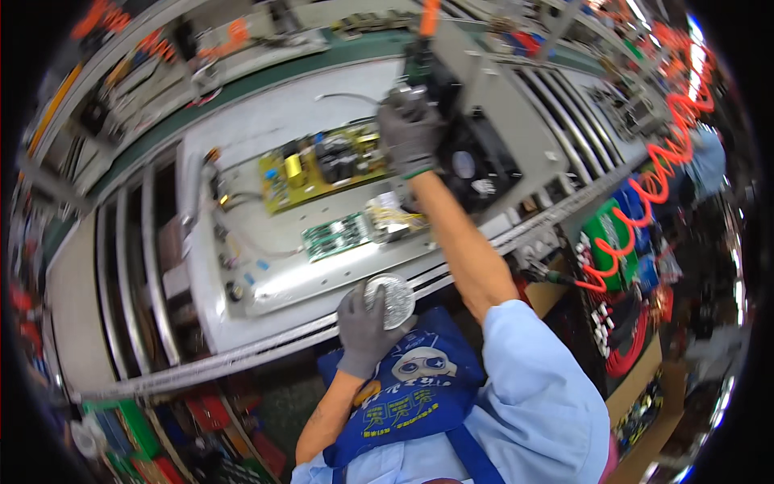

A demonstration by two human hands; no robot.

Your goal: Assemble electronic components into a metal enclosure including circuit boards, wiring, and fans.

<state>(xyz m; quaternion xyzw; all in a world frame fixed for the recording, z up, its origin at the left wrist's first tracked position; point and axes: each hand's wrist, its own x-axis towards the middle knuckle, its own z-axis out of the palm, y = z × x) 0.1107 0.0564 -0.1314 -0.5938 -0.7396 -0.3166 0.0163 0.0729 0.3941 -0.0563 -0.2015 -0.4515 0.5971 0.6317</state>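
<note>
Clock from ctr of view, 12 = away from wearer. R hand (409,133), grey glove, at 12: fingers curled at the lower end of a dark tool (418,63) w/ orange top, just past the yellow-brown PCB (302,184). Motion blur, can't tell if they're clamped. L hand (364,329), also gloved, at 6-7: fingers clamped on rim of round silver dish (392,300) by bench edge; contents just glitter, can't ID.

Metal tray (278,297) w/ the PCB sits ctr to 10. Small green PCB (330,237) at 8, near ctr; wire bundle (393,211) beside it, strands too smeared to trace.

Around: black fan unit (481,161) at 1-2, R forearm crossing in front of its near-left side. Grey panel (516,121) behind fan. Steel rollers at 2 (568,113) and 9 (133,270). Red coiled hose (673,157) hangs at 2-3, partly over green bin (606,234) at 3. Open carton (671,403) at 4, cut by dark fisheye rim, dark contents unclear. Blue apron (419,387) at 6, next to dish. Shelf clutter at 10-11 warped, mostly unreadable. R hand hides part of PCB's right end.
</note>
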